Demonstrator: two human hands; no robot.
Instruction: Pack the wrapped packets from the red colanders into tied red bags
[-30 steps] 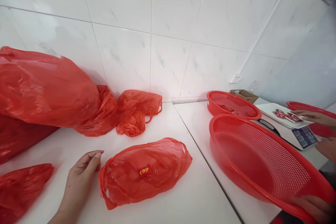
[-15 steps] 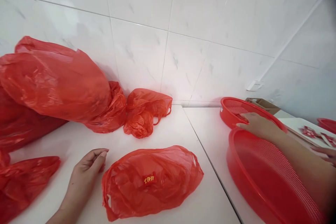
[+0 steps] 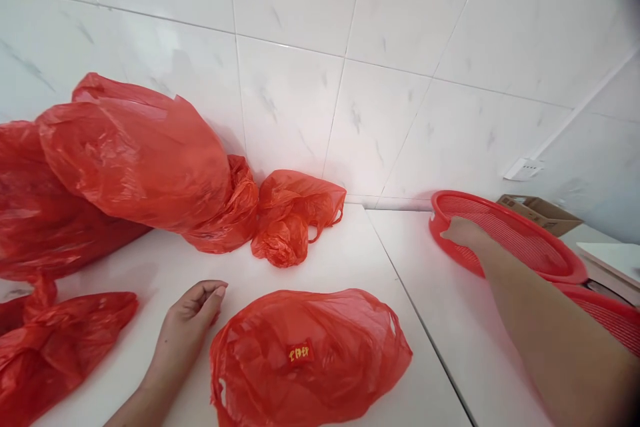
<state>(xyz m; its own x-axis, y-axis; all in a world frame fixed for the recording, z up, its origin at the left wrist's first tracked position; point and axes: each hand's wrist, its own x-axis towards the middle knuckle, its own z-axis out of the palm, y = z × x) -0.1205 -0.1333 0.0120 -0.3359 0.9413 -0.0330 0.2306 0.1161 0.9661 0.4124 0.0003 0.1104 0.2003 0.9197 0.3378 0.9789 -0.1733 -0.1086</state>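
My left hand (image 3: 193, 310) rests on the white table with its fingers curled and thumb against them; nothing shows in it. Just right of it lies an open red plastic bag (image 3: 350, 380) with handle holes, spread flat. Near the bag's middle is a small red packet (image 3: 300, 352) with yellow characters. My right hand (image 3: 463, 232) reaches inside the near left rim of a round red mesh basket (image 3: 530, 233); its fingertips are hidden. A second red basket (image 3: 615, 320) sits partly behind my right forearm.
Large filled red bags (image 3: 135, 153) are heaped at the left against the tiled wall. A smaller crumpled red bag (image 3: 295, 213) lies at the back, and a knotted one (image 3: 70, 347) at front left. A cardboard box (image 3: 543, 213) stands behind the basket. A seam (image 3: 425, 327) runs between the tables.
The second basket has shifted right, away from the open bag. My right hand has turned further down into the far basket. Another person's hand at the right edge has left view.
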